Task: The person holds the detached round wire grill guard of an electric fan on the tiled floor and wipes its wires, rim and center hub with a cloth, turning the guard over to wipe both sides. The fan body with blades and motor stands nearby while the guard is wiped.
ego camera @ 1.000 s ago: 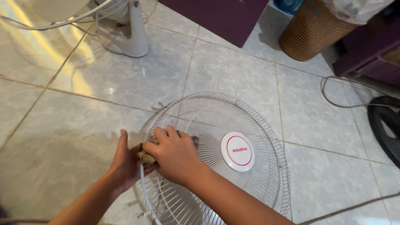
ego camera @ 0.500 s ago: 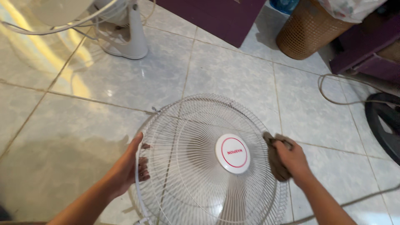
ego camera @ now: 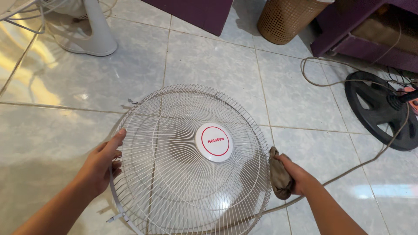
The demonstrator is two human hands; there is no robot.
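**Fan grille steadied, cloth at its rim**

The white wire fan grille point(ego camera: 191, 161) lies on the tiled floor point(ego camera: 209, 65). The left hand point(ego camera: 99, 167) clasps its left rim; the right hand point(ego camera: 296, 176) clutches a brown cloth point(ego camera: 278, 178) against its right edge. Best wiped along the wires, with the rim held firm.

White wire metal fan grille point(ego camera: 174, 174) w/ glossy plastic hub cap point(ego camera: 214, 142), matt brown cloth rag point(ego camera: 279, 179), shiny glazed floor tiles point(ego camera: 209, 61)

A second ago both hands met at the left rim of the white fan grille point(ego camera: 191, 161); now the right hand point(ego camera: 298, 176) has carried the brown rag point(ego camera: 278, 178) to the grille's right rim.
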